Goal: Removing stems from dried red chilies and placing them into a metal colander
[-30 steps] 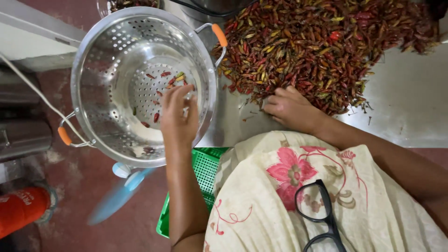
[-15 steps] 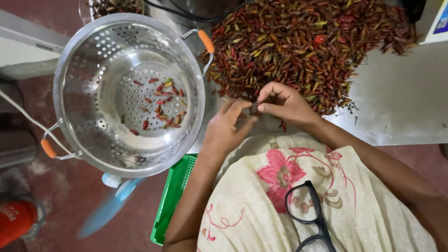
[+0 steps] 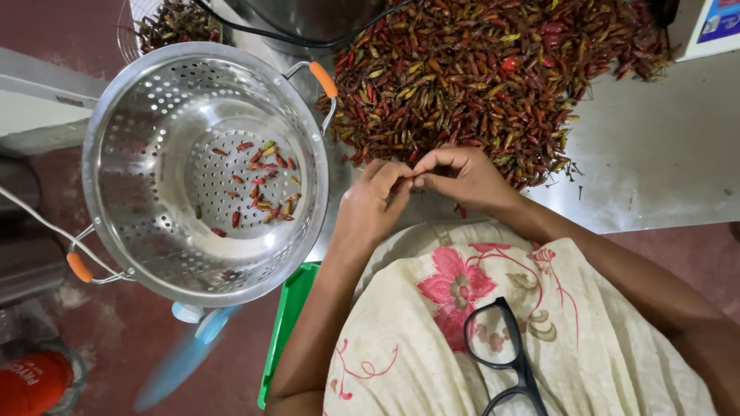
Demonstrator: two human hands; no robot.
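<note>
A big heap of small red, brown and yellowish chillies [image 3: 478, 77] lies on a steel table [image 3: 663, 162]. My left hand [image 3: 374, 204] and my right hand [image 3: 466, 177] meet at the heap's near edge, fingertips pinched together on one small chilli [image 3: 417, 182] that is mostly hidden. To the left stands a steel colander [image 3: 154, 115] with orange handles; several loose chillies [image 3: 258, 185] lie on its bottom.
A wire basket of chillies [image 3: 173, 23] sits at the top left, with a dark pot and a black cable beside it. Below the colander are a green crate edge [image 3: 287, 323], a blue object and a red container [image 3: 35, 381]. Black glasses [image 3: 505, 350] hang on my floral dress.
My left hand left the colander, where it dropped chillies, and came right to join my right hand at the heap's edge. Both now pinch one chilli. The view shifted slightly.
</note>
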